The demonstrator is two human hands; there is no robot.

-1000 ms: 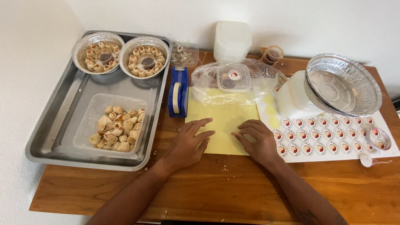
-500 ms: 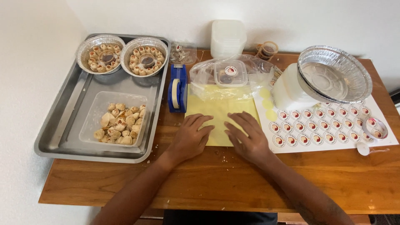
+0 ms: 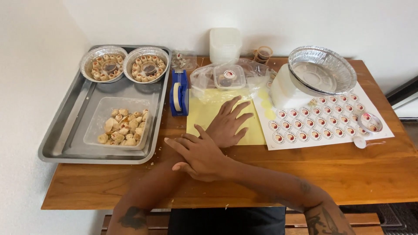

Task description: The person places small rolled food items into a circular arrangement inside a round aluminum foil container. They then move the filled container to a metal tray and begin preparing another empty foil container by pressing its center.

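On table [image 3: 348,165], flat yellow sheet [image 3: 204,115], hands [image 3: 213,143] crossed

Here's the bench [image 3: 370,174], warm reddish-brown wood, grain running side to side, its far edge pushed up against a plain white wall [image 3: 305,21]. Left of the bench, another white wall [image 3: 26,87] closes in, meeting the first at a corner. The light is soft and even, with no hard shadows. Below the bench's near edge, wooden slats [image 3: 300,219] show, perhaps a seat. Off the bench's right end, a dark strip [image 3: 402,91], too cropped to identify.
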